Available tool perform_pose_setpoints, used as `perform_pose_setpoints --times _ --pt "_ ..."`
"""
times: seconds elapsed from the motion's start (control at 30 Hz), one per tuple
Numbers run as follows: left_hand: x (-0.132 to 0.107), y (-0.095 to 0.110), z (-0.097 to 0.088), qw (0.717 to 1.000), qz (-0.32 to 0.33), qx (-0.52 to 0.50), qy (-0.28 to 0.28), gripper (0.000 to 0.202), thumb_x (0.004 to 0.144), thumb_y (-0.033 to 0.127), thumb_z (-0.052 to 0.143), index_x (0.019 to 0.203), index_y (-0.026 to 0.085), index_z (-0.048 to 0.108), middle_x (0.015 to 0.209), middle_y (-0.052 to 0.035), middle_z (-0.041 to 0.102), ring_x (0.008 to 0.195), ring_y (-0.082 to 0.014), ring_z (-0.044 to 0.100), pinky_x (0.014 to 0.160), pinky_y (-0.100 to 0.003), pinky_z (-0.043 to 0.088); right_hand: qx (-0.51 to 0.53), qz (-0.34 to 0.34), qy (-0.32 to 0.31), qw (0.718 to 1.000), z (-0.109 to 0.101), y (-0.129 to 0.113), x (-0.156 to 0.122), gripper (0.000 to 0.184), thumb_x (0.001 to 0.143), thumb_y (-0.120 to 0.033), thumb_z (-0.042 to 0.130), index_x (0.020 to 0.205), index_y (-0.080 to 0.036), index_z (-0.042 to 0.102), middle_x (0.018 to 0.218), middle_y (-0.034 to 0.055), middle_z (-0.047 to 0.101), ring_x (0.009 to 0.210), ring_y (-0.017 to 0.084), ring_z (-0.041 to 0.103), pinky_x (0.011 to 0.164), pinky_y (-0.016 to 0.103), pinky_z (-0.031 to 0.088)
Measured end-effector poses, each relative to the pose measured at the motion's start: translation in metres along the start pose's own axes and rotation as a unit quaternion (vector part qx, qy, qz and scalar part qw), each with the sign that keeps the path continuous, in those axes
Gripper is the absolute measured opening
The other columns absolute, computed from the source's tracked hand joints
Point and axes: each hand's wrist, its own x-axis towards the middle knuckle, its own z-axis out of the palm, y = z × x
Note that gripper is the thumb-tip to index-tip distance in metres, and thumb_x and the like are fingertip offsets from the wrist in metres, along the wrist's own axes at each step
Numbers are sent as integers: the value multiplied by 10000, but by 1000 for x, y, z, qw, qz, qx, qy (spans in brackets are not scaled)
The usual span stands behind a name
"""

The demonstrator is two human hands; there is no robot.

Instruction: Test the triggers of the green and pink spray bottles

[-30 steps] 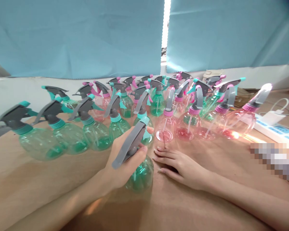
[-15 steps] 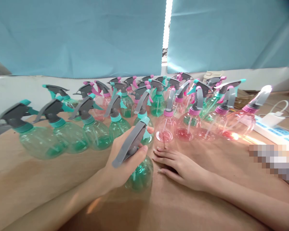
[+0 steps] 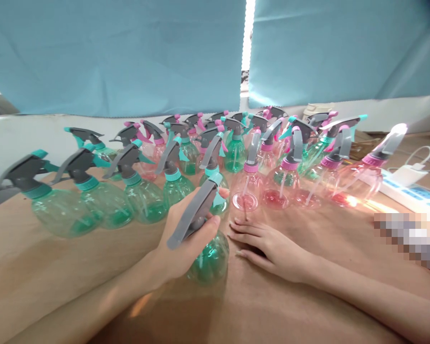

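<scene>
My left hand [image 3: 186,239] is closed around the neck of a green spray bottle [image 3: 210,260], just under its grey trigger head. The bottle stands upright on the brown table [image 3: 129,286], its teal nozzle pointing away from me. To the right of it my right hand [image 3: 268,246] rests on the tabletop, fingers stretched out and holding nothing. Its fingertips lie just in front of a pink spray bottle [image 3: 244,193]. Behind my left hand another green spray bottle [image 3: 179,188] stands in a row with several of its kind.
Green spray bottles [image 3: 145,198] line the left, and pink ones [image 3: 315,184] the right, with mixed colours farther back. A white power strip [image 3: 408,191] with a plugged-in charger [image 3: 412,173] lies at the right. Blue curtains [image 3: 129,57] hang behind.
Both hands and the held spray bottle keep nearly the same place. The view has shifted very slightly.
</scene>
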Motion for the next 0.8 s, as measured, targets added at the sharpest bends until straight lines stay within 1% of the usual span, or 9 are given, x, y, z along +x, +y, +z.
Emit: perform_pose_setpoints --times 0.13,0.33,0.43,0.57,0.67,0.8 --pt "1 0 0 1000 5 -9 -4 415 804 205 528 1210 290 540 594 79 474 427 -134 436 452 -276 349 -2 0 -6 1000 0 1 0 440 987 -378 468 1383 -194 524 1420 101 536 1325 249 477 1113 462 383" --pt "1 0 -1 1000 3 -16 -1 401 798 215 534 1193 280 550 592 81 462 413 -121 402 443 -264 351 7 -2 5 1000 1 1 -1 437 981 -378 482 1389 -224 520 1419 92 537 1328 252 474 1113 467 382" --pt "1 1 -1 1000 -3 -13 -5 401 800 218 535 1195 284 547 590 80 462 421 -123 412 449 -264 357 6 -2 4 1000 1 1 0 432 982 -375 480 1383 -221 526 1417 93 540 1325 249 477 1113 462 384" --pt "1 2 0 1000 -10 -11 -4 395 805 218 527 1192 294 540 597 76 462 434 -129 419 453 -267 348 -3 -2 -6 1000 -1 0 0 436 991 -376 461 1378 -186 529 1420 102 535 1330 242 471 1119 453 379" --pt "1 2 0 1000 -5 -9 0 369 794 236 532 1159 290 550 604 67 487 443 -137 440 451 -270 351 0 -1 -5 1000 -1 0 0 434 989 -378 465 1385 -208 522 1426 89 530 1334 240 467 1119 451 380" --pt "1 0 0 1000 9 -4 6 359 795 222 534 1147 290 558 591 75 496 475 -148 507 469 -272 391 9 -2 -1 1000 0 0 0 435 986 -373 474 1392 -223 514 1429 87 527 1336 245 464 1115 461 382"
